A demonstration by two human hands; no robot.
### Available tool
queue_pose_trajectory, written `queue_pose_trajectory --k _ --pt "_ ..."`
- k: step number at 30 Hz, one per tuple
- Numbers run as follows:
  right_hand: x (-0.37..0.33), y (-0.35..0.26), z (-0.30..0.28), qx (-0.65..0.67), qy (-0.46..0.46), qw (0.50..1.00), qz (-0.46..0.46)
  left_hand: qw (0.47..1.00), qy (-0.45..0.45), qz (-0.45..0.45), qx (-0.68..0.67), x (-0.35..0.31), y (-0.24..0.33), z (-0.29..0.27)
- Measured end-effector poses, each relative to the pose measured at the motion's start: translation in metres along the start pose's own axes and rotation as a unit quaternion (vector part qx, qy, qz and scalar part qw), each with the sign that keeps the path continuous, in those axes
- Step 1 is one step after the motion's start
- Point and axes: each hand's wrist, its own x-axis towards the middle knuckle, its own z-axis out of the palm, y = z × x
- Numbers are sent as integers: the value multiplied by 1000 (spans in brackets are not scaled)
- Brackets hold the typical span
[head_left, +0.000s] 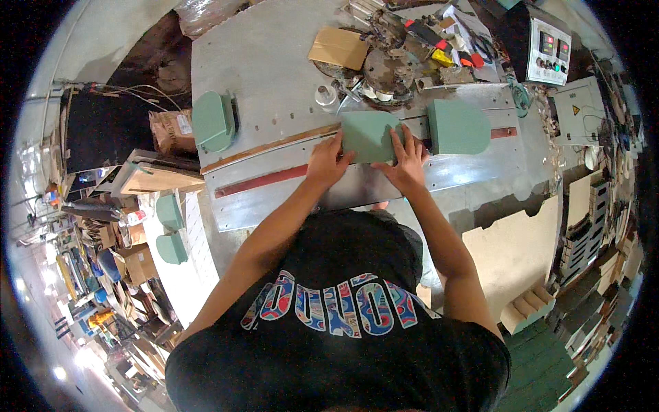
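Note:
A flat pale green panel (368,136) with a rounded corner lies between my hands on the metal table, across a dark red strip (264,180). My left hand (328,162) grips its left edge, with the thumb at the near edge. At the rounded right side, my right hand (408,163) holds it, fingers on top and thumb along the near edge. Just right of that hand sits a stack of similar green pieces (458,128). Another green stack (213,122) stands at the table's left end.
A small bottle (326,97) stands beyond the panel. Behind it are a grimy round machine part (388,72), a cardboard piece (338,48) and scattered tools (443,48). More green pieces (171,248) rest on a white side surface. A control box (548,51) is at far right.

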Motion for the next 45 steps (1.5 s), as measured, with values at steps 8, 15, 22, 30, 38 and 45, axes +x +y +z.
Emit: queue_pose_trajectory --k 8,15,22,30,38,45 --pt "27 -20 23 6 -28 999 -38 990 56 -91 -96 6 -33 -31" --pt "37 -51 29 2 -49 997 -56 995 -84 -30 44 59 -79 -98" --pt "34 -77 47 -5 -63 996 -62 994 -83 -38 56 39 -114 -106" --pt "45 -104 64 16 -64 994 -86 976 -168 102 97 47 -133 -154" --pt "54 -131 71 29 -64 997 8 952 -223 181 107 73 -146 -177" --pt "60 -134 87 28 -15 996 84 958 -229 145 90 69 -145 -193"
